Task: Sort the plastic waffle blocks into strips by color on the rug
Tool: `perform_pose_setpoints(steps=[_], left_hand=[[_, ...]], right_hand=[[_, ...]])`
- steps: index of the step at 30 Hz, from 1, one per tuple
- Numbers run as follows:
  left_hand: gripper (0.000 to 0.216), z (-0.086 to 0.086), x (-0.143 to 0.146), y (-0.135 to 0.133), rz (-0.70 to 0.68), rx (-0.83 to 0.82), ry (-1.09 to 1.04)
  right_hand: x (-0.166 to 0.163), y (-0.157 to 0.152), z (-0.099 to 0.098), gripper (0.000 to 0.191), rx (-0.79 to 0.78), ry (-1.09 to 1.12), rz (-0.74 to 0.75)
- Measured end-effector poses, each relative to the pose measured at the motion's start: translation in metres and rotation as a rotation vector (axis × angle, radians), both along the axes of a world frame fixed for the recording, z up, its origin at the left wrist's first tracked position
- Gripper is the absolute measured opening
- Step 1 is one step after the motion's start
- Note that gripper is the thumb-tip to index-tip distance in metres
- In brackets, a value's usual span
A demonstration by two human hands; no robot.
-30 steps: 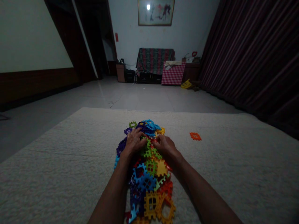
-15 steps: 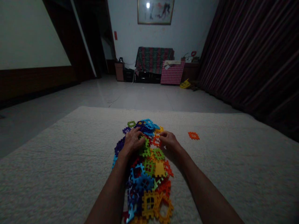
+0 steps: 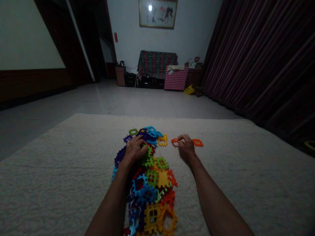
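A long heap of colourful plastic interlocking blocks (image 3: 147, 196), flat with toothed edges, lies in front of me. My left hand (image 3: 135, 149) rests over the heap, thumb apart from the fingers, touching dark purple and green pieces (image 3: 148, 160); its fingertips are partly hidden. To the right of the heap, my right hand (image 3: 186, 147) pinches an orange interlocking block (image 3: 175, 141) just above the mat. Another orange block (image 3: 198, 142) lies on the mat right beside that hand. A yellow block (image 3: 162, 140) sits at the heap's far right edge.
The blocks lie on a pale textured mat (image 3: 86, 157) over a tiled floor (image 3: 147, 103). Beyond stand a low black cabinet (image 3: 151, 82) and a stand under a red checked cloth (image 3: 176, 78). A dark curtain (image 3: 236, 59) hangs at right.
My right hand has moved right, away from the heap, carrying an orange block towards the lone orange one. My left hand stays on the heap. The view has shifted slightly.
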State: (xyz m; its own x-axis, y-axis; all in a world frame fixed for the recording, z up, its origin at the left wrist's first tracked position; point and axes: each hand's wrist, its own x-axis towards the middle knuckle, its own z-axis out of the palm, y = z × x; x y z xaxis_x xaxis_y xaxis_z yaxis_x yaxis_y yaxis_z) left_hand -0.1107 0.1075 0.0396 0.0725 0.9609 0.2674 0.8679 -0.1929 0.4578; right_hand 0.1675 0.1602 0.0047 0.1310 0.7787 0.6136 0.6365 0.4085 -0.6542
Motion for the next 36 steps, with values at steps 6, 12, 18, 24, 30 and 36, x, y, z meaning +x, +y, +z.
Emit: perform_pose_setpoints(steps=[6, 12, 18, 24, 30, 36], left_hand=[[0.025, 0.001, -0.001, 0.000, -0.002, -0.015, 0.023], [0.026, -0.001, -0.001, 0.002, -0.010, -0.012, 0.019], [0.026, -0.003, -0.001, 0.002, 0.001, -0.006, 0.041], [0.027, -0.004, -0.001, 0.002, 0.003, 0.017, 0.062], [0.028, -0.005, -0.001, 0.003, 0.005, 0.021, 0.065], [0.027, -0.003, -0.001, 0.002, 0.003, 0.010, 0.038]], right_hand=[[0.002, -0.003, -0.002, 0.013, -0.234, 0.016, 0.022], [-0.005, -0.006, 0.000, 0.036, -0.283, -0.217, -0.054], [-0.015, -0.020, 0.006, 0.065, -0.446, -0.462, -0.194], [-0.015, -0.017, 0.003, 0.052, -0.439, -0.391, -0.181], [0.020, -0.005, 0.000, 0.049, -0.281, -0.262, -0.461], [0.055, -0.008, 0.000, 0.043, -0.241, -0.167, -0.579]])
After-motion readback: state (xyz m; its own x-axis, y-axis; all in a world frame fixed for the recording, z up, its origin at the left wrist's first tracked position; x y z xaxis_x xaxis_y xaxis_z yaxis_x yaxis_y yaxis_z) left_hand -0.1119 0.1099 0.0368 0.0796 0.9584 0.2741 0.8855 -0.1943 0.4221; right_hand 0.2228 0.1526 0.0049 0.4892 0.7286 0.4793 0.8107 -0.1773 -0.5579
